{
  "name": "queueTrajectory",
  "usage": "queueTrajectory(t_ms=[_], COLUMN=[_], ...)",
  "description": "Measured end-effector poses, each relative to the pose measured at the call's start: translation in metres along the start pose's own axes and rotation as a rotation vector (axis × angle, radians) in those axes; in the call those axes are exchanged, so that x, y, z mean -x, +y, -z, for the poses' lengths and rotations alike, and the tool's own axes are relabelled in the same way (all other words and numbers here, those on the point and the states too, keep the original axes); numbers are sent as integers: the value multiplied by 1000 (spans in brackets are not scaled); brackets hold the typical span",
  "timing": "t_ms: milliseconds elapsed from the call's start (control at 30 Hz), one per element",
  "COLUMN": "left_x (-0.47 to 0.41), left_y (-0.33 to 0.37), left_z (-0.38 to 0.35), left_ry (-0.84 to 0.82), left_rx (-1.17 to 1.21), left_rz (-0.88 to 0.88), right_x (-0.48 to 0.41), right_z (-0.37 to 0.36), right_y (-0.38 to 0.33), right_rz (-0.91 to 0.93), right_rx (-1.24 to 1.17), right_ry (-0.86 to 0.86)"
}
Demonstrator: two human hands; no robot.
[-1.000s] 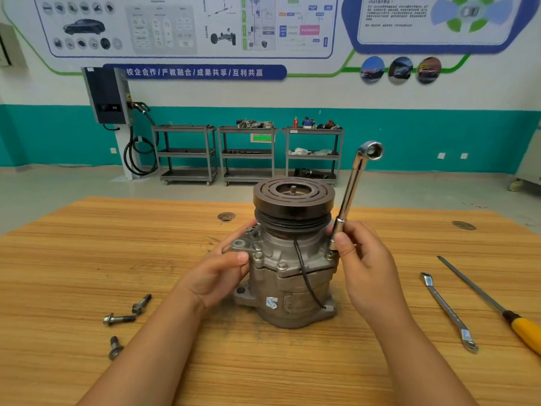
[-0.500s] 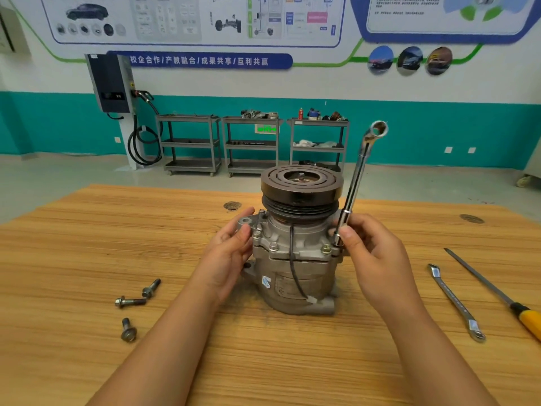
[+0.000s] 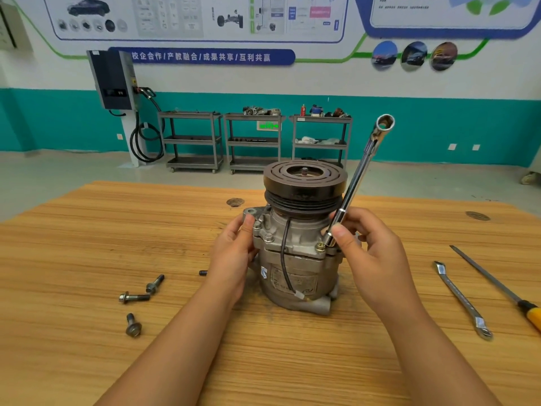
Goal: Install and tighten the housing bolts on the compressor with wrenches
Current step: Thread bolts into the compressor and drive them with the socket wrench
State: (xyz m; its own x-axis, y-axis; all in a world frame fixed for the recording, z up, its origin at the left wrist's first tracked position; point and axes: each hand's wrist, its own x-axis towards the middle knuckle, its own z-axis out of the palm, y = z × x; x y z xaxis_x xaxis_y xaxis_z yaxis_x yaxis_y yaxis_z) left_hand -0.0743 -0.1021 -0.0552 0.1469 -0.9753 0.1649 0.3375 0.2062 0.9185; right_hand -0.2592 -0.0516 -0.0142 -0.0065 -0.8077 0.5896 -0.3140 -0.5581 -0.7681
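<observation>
A person works at a wooden table [image 3: 87, 244] with a pale, streaky grain. The compressor [image 3: 295, 259] stands upright near the table's middle: a dull cast-metal body, ribbed and lumpy, topped by a dark round pulley [image 3: 304, 183] with ringed grooves, and a thin black cable [image 3: 284, 259] running down its front. The left hand [image 3: 231, 253] cups the housing's left side, thumb pressed by a mounting ear. The right hand [image 3: 371, 253] pinches the lower shaft of a long, shiny chrome socket wrench [image 3: 355, 183], which leans up and to the right; its lower end sits at the housing flange, just beside a brass-coloured housing bolt [image 3: 320, 247], though whether it is seated on a bolt head is hidden by the thumb. To do this step well, the socket likely needs to sit square and fully down on the head, with the left hand bracing the body against twisting. Three loose flanged bolts [image 3: 134, 297] lie on the table to the left. A flat steel wrench [image 3: 459, 297] and a yellow-handled screwdriver [image 3: 491, 276] lie to the right.
</observation>
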Motion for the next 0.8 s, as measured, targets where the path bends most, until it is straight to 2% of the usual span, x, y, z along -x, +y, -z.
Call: queueTrajectory(t_ms=[233,300,433,533,667,733,800], left_x=[3,6,20,34,49,53,55], left_y=[5,9,18,22,21,23,26], left_z=[-5,-8,-18,-31,-45,-49,-52], left_ry=[156,224,337,280,197,173,150], left_rx=[-3,-114,-432,-608,-725,-752,-760], left_rz=[-13,-108,-467,-690,-871,-873,-797], right_x=[4,4,5,5,8,8,8], right_z=[-8,-9,-10,-11,-13,-15,-16], right_y=[-5,-7,-10,-13,-15,-16,-16], right_rz=[18,25,3,6,42,54,45], right_rx=[40,51,61,88,142,159,160], right_ry=[23,24,26,31,34,51,68])
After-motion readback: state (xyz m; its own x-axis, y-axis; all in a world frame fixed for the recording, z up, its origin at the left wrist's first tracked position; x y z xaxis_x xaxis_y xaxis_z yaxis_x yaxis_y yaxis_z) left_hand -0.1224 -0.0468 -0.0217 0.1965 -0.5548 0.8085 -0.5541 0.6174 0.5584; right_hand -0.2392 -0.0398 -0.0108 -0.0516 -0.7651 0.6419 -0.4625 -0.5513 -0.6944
